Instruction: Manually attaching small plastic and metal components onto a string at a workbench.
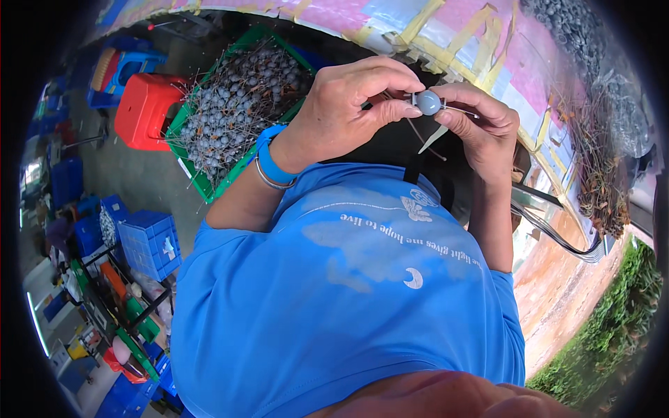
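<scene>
A round grey ball (428, 103) with small metal pieces at both sides is held up between my two hands, near the table's edge. The thumb and forefinger of my left hand (348, 104) pinch its left end. On the other side, my right hand (484, 125) has its thumb and fingers closed on the ball's right end, where a thin metal pin sticks out. A pale, pointed strip hangs below the right thumb; what it belongs to is unclear. To the left, a green crate (202, 184) is heaped with similar grey balls (230, 104) on thin wires.
A table (519, 90) under pink sheeting and yellow tape curves across the top. Dark grey parts (571, 28), a clear plastic bag (624, 118) and brown wiry stems (603, 174) lie at its right. A red stool (143, 111) and blue crates (150, 244) stand left.
</scene>
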Motion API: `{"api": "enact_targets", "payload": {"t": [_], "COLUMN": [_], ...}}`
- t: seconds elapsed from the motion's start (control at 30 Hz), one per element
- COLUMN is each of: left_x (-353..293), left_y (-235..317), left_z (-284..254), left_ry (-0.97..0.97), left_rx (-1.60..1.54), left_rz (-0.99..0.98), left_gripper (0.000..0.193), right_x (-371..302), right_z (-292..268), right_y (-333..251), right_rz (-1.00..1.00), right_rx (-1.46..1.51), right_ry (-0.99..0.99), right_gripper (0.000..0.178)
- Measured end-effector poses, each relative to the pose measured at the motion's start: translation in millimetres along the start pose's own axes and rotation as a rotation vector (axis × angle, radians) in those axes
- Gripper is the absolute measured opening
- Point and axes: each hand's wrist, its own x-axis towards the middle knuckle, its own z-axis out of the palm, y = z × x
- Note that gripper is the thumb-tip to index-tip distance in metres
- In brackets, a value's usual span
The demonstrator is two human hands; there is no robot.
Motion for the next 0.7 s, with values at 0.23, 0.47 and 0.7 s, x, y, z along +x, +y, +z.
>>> {"api": "enact_targets", "payload": {"t": [0.23, 0.47, 0.7], "left_x": [-21, -98, -164], "left_y": [0, -16, -1], "left_z": [-19, -88, -244], "left_ry": [0.042, 0.369, 0.750], "left_rx": [-0.085, -0.037, 0.653], "left_rz": [-0.185, -0.668, -0.795], "left_gripper": [0.020, 0.020, 0.041], "right_x": [19, 30, 30], "right_z": [8, 45, 26], "right_y": [28, 32, 44], "right_rz": [0.179, 0.404, 0.496], "right_rx": [0.064, -0.018, -0.034], "right_ry": [-0.135, -0.446, -0.464], "right_gripper": [0.026, 0.067, 0.047]}}
